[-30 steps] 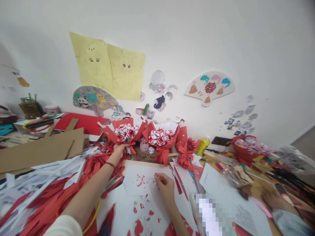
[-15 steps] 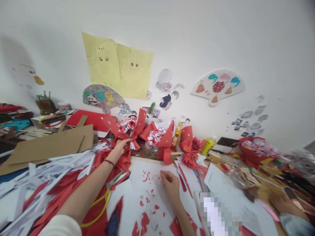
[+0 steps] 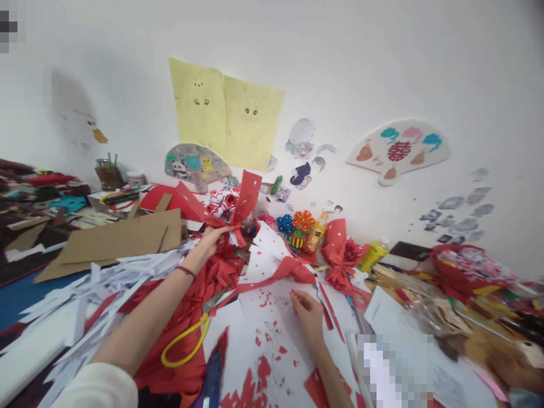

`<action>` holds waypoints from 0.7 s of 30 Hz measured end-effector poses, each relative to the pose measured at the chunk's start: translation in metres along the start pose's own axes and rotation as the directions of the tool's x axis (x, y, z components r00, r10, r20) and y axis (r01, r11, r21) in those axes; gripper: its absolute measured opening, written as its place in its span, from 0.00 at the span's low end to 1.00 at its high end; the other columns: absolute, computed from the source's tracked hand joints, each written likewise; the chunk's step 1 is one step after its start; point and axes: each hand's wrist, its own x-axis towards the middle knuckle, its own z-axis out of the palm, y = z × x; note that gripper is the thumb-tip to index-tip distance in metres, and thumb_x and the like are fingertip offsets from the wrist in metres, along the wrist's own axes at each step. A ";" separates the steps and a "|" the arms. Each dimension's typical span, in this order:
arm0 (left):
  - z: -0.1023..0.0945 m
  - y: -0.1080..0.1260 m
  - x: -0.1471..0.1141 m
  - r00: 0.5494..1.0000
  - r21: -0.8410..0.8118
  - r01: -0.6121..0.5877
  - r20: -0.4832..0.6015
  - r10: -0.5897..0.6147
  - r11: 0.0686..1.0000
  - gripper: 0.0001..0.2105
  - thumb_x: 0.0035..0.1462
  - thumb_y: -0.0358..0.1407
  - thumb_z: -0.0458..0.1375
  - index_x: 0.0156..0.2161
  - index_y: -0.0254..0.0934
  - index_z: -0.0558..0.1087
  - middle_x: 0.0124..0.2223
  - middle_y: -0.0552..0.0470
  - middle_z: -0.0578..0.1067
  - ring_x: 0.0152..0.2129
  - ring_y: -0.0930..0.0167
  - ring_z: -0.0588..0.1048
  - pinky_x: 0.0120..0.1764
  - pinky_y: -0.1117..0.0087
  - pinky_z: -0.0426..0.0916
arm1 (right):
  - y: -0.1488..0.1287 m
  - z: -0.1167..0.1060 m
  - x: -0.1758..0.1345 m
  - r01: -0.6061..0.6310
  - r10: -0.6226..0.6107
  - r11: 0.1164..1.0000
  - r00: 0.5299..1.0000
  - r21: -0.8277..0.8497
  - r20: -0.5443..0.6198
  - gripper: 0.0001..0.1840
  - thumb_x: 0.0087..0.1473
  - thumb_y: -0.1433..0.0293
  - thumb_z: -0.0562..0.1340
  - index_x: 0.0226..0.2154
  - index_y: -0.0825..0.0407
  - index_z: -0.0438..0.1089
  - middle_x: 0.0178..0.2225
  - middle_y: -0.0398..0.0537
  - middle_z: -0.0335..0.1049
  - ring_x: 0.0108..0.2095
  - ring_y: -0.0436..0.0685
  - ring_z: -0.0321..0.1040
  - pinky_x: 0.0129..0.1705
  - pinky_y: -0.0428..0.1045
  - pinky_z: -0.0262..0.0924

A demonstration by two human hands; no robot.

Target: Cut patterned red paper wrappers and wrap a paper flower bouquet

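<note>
- Right hand (image 3: 309, 315): fingers curled over white paper (image 3: 283, 313); cannot tell whether the tips meet.
- Left hand (image 3: 209, 242), at its ten o'clock: clamped on the base of a red wrapper (image 3: 250, 195) holding red-and-white flowers (image 3: 222, 202).
- Twelve o'clock: striped pot (image 3: 297, 243) with orange flowers (image 3: 303, 221).
- Ten, farther: brown jar (image 3: 109, 178) holding green stalks (image 3: 112, 159).
- Two-thirty: second wrapper (image 3: 446, 275), pale-pink flowers (image 3: 472, 262) inside.

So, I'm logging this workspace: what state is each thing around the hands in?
Left hand: closed on the bouquet's gathered base
Bouquet: wrapped, flowers showing
Right hand: fingertips pinching a small red piece
White-and-red wrapper: tipped forward, no flowers visible
Yellow-handled scissors: lying down, blade opening unclear
Yellow-labelled bottle: standing
Red scraps: scattered over white paper
</note>
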 end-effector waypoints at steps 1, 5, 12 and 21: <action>-0.002 0.004 -0.001 1.000 0.016 0.001 0.009 -0.001 1.000 0.16 0.61 0.39 0.57 0.51 0.34 0.69 0.49 0.45 0.73 0.42 0.67 0.74 0.43 0.60 0.73 | -0.002 0.001 0.000 0.000 0.000 1.000 1.000 0.004 0.007 0.20 0.44 0.55 0.68 0.29 0.55 0.77 0.24 0.49 0.74 0.22 0.54 0.65 0.25 0.49 0.61; -0.007 0.016 -0.003 0.999 0.038 -0.022 0.034 0.020 0.999 0.15 0.61 0.39 0.57 0.49 0.33 0.70 0.46 0.47 0.74 0.38 0.69 0.75 0.39 0.63 0.74 | -0.017 0.004 0.000 -0.010 0.009 1.000 0.999 0.018 0.045 0.19 0.43 0.55 0.69 0.29 0.55 0.77 0.26 0.51 0.76 0.24 0.55 0.67 0.27 0.49 0.64; -0.020 0.058 -0.013 0.983 -0.031 -0.159 0.089 0.161 0.987 0.08 0.61 0.37 0.57 0.38 0.31 0.70 0.29 0.57 0.70 0.20 0.80 0.66 0.21 0.78 0.64 | -0.057 -0.002 -0.008 -0.007 0.003 0.999 0.996 0.044 0.092 0.18 0.44 0.56 0.69 0.30 0.55 0.77 0.22 0.47 0.72 0.21 0.52 0.64 0.24 0.47 0.62; -0.025 0.095 -0.097 0.928 -0.123 -0.245 0.257 0.270 0.962 0.16 0.37 0.31 0.71 0.21 0.34 0.65 0.16 0.62 0.59 0.13 0.83 0.55 0.17 0.76 0.46 | -0.170 0.014 -0.055 0.153 -0.163 0.980 0.983 0.123 0.078 0.12 0.46 0.61 0.70 0.28 0.53 0.77 0.21 0.44 0.72 0.19 0.50 0.65 0.21 0.46 0.63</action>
